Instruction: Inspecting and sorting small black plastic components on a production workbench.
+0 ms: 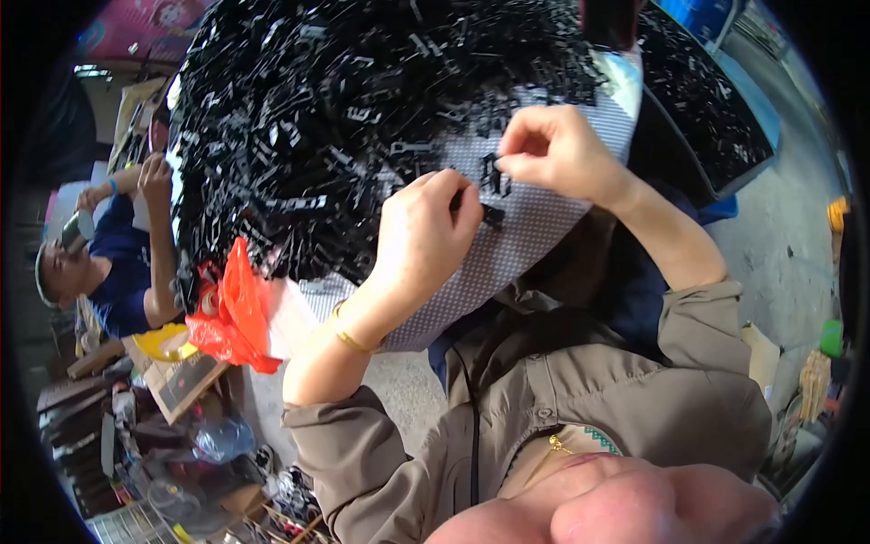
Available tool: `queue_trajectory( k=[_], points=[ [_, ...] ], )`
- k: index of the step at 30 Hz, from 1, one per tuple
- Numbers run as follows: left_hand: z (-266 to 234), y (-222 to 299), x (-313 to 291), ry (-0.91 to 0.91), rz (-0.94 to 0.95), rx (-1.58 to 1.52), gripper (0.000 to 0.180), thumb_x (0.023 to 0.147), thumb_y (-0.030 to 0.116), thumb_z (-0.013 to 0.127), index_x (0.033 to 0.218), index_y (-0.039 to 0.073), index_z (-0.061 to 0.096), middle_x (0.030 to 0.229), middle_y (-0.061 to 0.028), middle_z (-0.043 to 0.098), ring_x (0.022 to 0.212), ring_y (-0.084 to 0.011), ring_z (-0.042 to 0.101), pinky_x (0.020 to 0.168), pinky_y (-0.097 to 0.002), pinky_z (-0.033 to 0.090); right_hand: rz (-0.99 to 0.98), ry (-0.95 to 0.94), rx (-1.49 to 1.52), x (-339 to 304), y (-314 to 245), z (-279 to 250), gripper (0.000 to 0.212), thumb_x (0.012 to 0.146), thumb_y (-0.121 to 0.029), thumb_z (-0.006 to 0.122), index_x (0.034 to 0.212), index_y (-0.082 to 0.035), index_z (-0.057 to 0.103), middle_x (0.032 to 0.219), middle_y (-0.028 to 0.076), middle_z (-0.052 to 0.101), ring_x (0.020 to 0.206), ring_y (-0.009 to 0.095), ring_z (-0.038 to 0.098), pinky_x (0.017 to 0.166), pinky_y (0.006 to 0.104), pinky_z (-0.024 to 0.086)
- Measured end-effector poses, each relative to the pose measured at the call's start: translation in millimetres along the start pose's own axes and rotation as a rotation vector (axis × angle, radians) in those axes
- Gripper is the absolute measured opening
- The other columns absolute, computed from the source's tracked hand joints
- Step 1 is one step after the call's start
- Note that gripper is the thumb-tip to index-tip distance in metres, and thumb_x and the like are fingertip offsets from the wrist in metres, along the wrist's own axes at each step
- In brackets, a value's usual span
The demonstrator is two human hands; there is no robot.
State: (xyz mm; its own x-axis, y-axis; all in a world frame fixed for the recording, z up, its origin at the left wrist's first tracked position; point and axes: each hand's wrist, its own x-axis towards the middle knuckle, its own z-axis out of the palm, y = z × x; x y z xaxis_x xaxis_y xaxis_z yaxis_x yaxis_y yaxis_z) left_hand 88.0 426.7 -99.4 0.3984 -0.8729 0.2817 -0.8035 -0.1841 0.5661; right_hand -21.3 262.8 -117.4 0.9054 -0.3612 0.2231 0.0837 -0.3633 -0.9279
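My left hand [424, 234], with a gold bangle at the wrist, is closed over the near edge of the table. Dark plastic shows between its thumb and fingers, and a short black piece [492, 216] sticks out beyond the thumb. Just to the right, my right hand [566, 156] pinches at a small black plastic part [494, 174] with thumb and forefinger. Under both hands lies a grey patterned cloth [544, 210]. A large heap of small black plastic parts [299, 118] covers the table beyond them.
A black bin [698, 150] of similar parts stands at the right. A red plastic bag [237, 313] hangs at the table's left edge. Across to the left, another person [118, 263] in dark blue sits with raised hands. Cardboard [177, 376] and clutter lie at lower left.
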Motion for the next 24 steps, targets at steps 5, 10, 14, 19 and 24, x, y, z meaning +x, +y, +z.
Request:
queue_trajectory(
  k=[5,10,14,19,24],
  points=[
    [-2,-14,6,-0.063,-0.184,-0.285,0.022,0.079,0.014,0.062,0.095,0.000,0.061,0.065,-0.0136,0.059,0.056,-0.0235,0.058,0.055,-0.0319,0.046,0.014,-0.109,0.055,5,5,-1,0.010,0.075,-0.002,0.064,0.084,-0.001,0.061,0.079,0.001,0.061,0.071,0.006,0.057,0.065,0.0209,0.047],
    [-9,-5,5,-0.133,-0.120,-0.352,0.031,0.079,0.016,0.065,0.105,0.000,0.057,0.061,-0.0106,0.056,0.051,-0.0162,0.051,0.051,-0.0290,0.042,-0.272,-0.066,-0.171,3,-1,7,0.016,0.072,0.004,0.061,0.087,-0.001,0.060,0.083,0.006,0.062,0.075,0.013,0.060,0.066,0.0244,0.049],
    [-8,-8,2,-0.164,-0.104,-0.279,0.029,0.078,0.017,0.065,0.101,0.000,0.058,0.061,-0.0104,0.056,0.051,-0.0159,0.051,0.051,-0.0290,0.042,-0.514,-0.025,-0.329,3,1,13,0.024,0.067,0.010,0.060,0.088,-0.003,0.060,0.084,0.010,0.061,0.078,0.023,0.060,0.066,0.0297,0.050],
    [-11,-15,6,-0.280,-0.179,-0.348,0.026,0.079,0.018,0.065,0.096,0.000,0.059,0.062,-0.0108,0.057,0.052,-0.0181,0.054,0.052,-0.0293,0.043,-0.700,-0.043,-0.378,2,1,16,0.027,0.065,0.010,0.062,0.088,-0.003,0.060,0.085,0.009,0.061,0.079,0.026,0.059,0.068,0.0331,0.049],
    [-15,-10,8,-0.242,-0.161,-0.207,0.024,0.076,0.015,0.063,0.094,-0.001,0.058,0.065,-0.0102,0.060,0.057,-0.0162,0.057,0.055,-0.0292,0.045,-0.546,-0.054,-0.279,5,2,18,0.030,0.066,0.008,0.063,0.094,-0.002,0.060,0.087,0.009,0.062,0.083,0.025,0.060,0.072,0.0325,0.050]
  ],
)
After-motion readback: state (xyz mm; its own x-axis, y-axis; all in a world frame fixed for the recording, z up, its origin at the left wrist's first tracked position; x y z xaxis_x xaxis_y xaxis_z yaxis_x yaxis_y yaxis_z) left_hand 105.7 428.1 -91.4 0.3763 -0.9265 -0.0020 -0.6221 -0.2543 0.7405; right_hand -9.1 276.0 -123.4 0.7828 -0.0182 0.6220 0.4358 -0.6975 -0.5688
